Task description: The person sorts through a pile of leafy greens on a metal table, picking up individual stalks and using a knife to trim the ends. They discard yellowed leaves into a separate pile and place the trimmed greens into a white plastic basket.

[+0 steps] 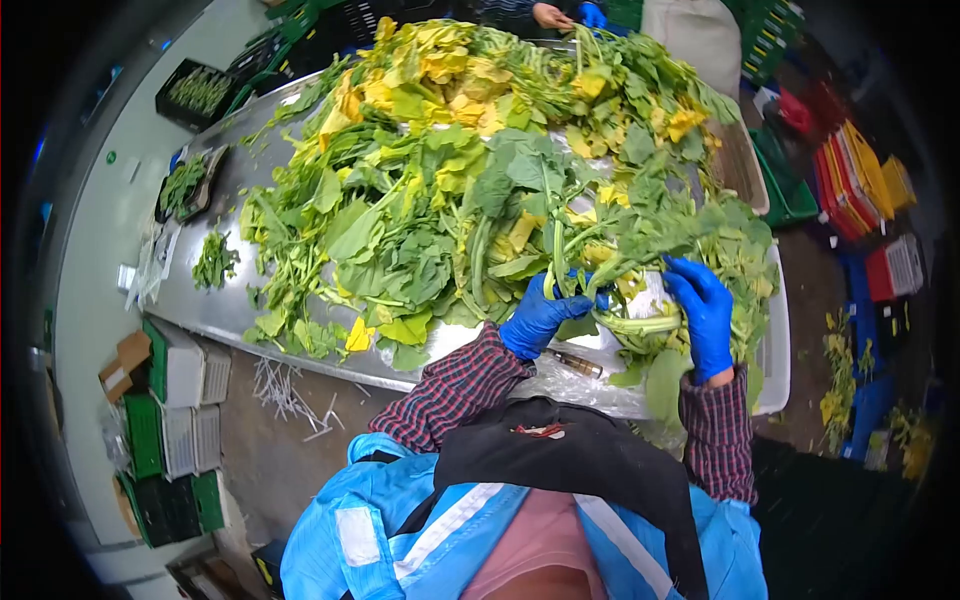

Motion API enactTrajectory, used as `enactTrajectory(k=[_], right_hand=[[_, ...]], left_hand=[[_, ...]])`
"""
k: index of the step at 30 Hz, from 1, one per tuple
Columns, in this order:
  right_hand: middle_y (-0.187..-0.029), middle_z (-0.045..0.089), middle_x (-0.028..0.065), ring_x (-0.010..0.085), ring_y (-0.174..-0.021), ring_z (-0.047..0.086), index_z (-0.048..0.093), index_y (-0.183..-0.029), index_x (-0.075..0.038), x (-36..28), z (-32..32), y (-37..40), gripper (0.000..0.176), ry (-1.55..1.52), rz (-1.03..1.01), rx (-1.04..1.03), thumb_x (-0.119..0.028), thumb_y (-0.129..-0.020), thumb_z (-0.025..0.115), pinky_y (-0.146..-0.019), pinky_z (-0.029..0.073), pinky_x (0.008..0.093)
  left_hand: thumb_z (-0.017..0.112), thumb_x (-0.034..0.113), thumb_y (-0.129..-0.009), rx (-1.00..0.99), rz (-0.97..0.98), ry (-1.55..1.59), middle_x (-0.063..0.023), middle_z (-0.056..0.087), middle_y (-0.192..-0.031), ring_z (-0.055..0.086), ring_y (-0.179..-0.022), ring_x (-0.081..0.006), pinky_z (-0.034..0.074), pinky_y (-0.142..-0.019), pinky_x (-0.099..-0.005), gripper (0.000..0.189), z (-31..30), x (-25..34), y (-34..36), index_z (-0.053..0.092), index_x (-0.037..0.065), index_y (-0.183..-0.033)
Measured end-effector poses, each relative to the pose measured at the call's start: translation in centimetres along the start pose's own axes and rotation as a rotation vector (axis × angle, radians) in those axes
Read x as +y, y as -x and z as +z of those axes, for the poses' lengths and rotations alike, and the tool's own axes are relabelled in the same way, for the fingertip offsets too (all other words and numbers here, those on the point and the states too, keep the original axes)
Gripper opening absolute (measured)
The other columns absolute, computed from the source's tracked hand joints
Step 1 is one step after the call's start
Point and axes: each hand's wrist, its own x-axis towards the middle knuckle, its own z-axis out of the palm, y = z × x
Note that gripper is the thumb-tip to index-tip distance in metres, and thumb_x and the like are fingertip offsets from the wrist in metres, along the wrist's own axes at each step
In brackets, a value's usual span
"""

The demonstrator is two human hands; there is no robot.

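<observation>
So basically a bunch of greens (640, 322) is being held between both blue-gloved hands, right at the near edge of the metal bench (200, 310), just in front of the person's chest. The left hand (540, 315) is wrapped round the pale stalks, fingers (556, 290) curled shut on them, and the right hand (702, 312) is clamped on the other side of the same bunch, fingers (690, 275) closed over the leaves. The bunch is kept low, with its leaves fanned up and away over the bench. A huge pile of loose leaves (430, 180), green mixed with a lot of yellow, is spread over most of the bench behind it. A small dark tool (575, 362), maybe a knife (hard to tell), is lying on the bench just under the left hand. A little bundle of greens (213, 260) is set apart at the far left end. Green and white crates (175, 400) are stacked on the floor to the left, and another person's hands (552, 15) can be spotted at the far side of the pile.
</observation>
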Motion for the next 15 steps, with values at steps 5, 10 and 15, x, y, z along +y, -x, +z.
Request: enactTrajectory(k=[5,10,15], right_hand=[[-0.084,0.064,0.006,0.0116,-0.079,0.059,0.061,-0.093,0.002,-2.8,3.2,-1.0,0.017,-0.244,0.132,-0.358,-0.005,-0.078,0.062,-0.071,0.047,0.0255],[-0.071,0.064,0.0049,0.0106,-0.06,0.059,0.063,-0.089,0.001,-0.9,5.2,-1.8,0.017,-0.224,0.228,-0.252,-0.011,-0.076,0.067,-0.055,0.046,0.0248],[-0.067,0.063,0.0064,0.0127,-0.057,0.06,0.06,-0.082,0.001,0.4,6.6,-1.4,0.022,0.008,-0.065,-0.072,-0.015,-0.073,0.071,-0.052,0.046,0.0257]], left_hand=[[0.069,0.02,-0.076,-0.11,-0.126,0.234,-0.0106,0.059,-0.103,0.056,-0.078,-0.011,0.045,-0.063,-0.0223,0.058,0.2,-0.9,0.2,0.042,-0.001,-0.123],[0.062,0.016,-0.082,-0.158,-0.226,0.569,-0.0116,0.054,-0.111,0.056,-0.08,-0.0131,0.049,-0.068,-0.0292,0.054,-0.5,-2.4,0.4,0.035,0.001,-0.127],[0.056,0.017,-0.085,-0.166,-0.271,0.69,-0.0044,0.052,-0.09,0.055,-0.082,-0.0188,0.047,-0.081,-0.037,0.045,-0.8,-4.3,0.7,0.038,-0.001,-0.123]])
